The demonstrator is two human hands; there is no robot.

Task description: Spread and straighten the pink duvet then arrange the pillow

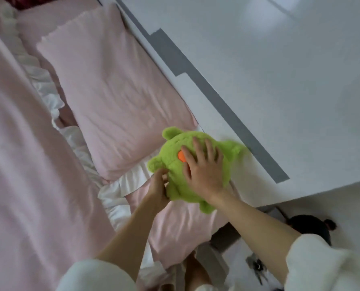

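Bed fills the left half of the view, tilted by the camera angle. Pink duvet [17, 143] covers the 9 o'clock side, lying fairly smooth with soft folds; its white ruffled edge [47, 89] runs diagonally from 11 o'clock down toward 6 o'clock. Pink pillow [112, 91] lies flat above centre, long side against the white panel, surface lightly creased. A second pink pillow [181, 223] with a white frill sits lower, at about 6 o'clock from the first, corner to corner with it.

White glossy panel [269, 70] takes up the 1 to 3 o'clock area, crossed by a grey stepped strip [217, 97] running from 12 toward 4 o'clock. A dark red patch shows at the far 11 o'clock corner; too blurred to identify. Dark rounded object [311, 225] at 4 o'clock, on a pale floor, unclear what it is. Small dark clutter near 5 o'clock, unreadable.

Green plush toy [175, 148] with an orange spot sits at centre, over the meeting of the two pillows, beside the panel.

Left hand [158, 185]: fingers curled, gripping the toy's lower left edge. Right hand [204, 169]: fingers spread, lying flat across the toy's top, pressing rather than clutching. White sleeves on both forearms.

No brands, labels or writing legible anywhere.
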